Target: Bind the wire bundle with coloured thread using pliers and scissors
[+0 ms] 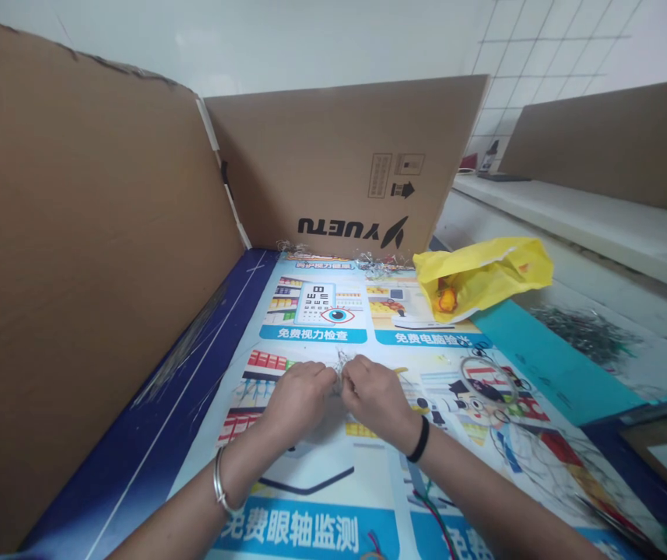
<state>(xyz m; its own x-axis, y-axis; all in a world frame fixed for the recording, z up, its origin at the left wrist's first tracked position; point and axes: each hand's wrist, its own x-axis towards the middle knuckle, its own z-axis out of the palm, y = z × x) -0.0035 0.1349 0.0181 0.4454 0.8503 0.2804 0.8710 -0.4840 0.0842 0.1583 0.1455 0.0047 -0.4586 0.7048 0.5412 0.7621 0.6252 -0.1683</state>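
My left hand (305, 395), with a silver bangle on its wrist, is closed in a pinch over the printed sheet. Against it my right hand (375, 395), a black band at the wrist, is closed the same way. Between the fingertips of both hands shows a small bunch of thin silvery wire (340, 362), its tip poking up past the fingers. Most of the bunch is hidden by the fingers. Beneath the hands lies the printed poster sheet (310, 498) with pictures and lettering.
Cardboard panels (333, 155) stand at the back and left. A yellow plastic bag (490, 272) lies at right, an orange item inside. Silvery wire tangles (375, 264) lie by the back panel; a dark wire pile (587, 334) is at far right. A wire coil (488, 379) rests nearer.
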